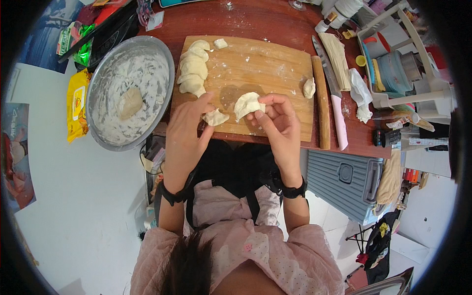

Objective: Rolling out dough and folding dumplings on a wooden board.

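Note:
Over the near edge of a wooden cutting board (273, 73), my left hand (188, 127) holds a small piece of dough (216, 117) between thumb and fingers. My right hand (282, 129) pinches a larger, uneven piece of dough (247, 105) at its right end. The two pieces are apart. Along the board's left side lies a row of overlapping flat dough rounds (194, 70). One small dough bit (220, 43) rests near the far edge, and another lump (309, 88) lies at the right edge.
Left of the board stands a floury metal basin (167, 73) with a dough lump (131, 103) inside. A wooden rolling pin (322, 103) and a pink-handled knife (337, 110) lie to the right. Beyond them are dried noodle-like sticks (335, 61), crumpled tissue (360, 88) and a white rack (416, 99).

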### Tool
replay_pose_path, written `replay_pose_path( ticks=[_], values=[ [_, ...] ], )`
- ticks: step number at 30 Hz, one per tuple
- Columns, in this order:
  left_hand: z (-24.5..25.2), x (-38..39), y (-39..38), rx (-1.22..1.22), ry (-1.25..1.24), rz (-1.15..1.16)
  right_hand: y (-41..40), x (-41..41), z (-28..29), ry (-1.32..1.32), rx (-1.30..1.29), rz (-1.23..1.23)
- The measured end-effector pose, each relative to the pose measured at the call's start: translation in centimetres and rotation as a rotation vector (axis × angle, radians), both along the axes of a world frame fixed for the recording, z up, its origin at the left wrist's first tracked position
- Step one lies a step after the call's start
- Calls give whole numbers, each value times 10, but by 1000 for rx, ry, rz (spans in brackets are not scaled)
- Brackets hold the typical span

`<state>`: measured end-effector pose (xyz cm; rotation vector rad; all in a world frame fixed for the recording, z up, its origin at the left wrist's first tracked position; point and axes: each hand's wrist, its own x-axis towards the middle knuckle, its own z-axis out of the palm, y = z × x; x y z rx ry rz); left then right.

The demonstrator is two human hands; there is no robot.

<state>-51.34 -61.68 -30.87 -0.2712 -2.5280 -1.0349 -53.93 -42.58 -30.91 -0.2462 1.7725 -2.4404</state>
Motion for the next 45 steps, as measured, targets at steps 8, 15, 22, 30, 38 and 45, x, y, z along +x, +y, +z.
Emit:
replay_pose_path(
  ticks=[8, 15, 22, 30, 38, 45],
  values=[
    [5, -1, -2, -40, 39, -55, -3, -1, 3, 9, 15, -18],
    [17, -1, 10, 57, -44, -83, -7, -1, -1, 73, 71, -110],
    [15, -1, 1, 62, -33, -18, -6, -2, 2, 47, 80, -95],
    [17, -3, -6, -59, -144, 93, -4, -4, 0, 42, 64, -35],
    [17, -5, -5, -139, -93, 116, -1, -5, -2, 38, 42, -29],
    [12, -10, -4, -73, -53, 125, -3, -1, 0, 50, 64, -46]
  ],
)
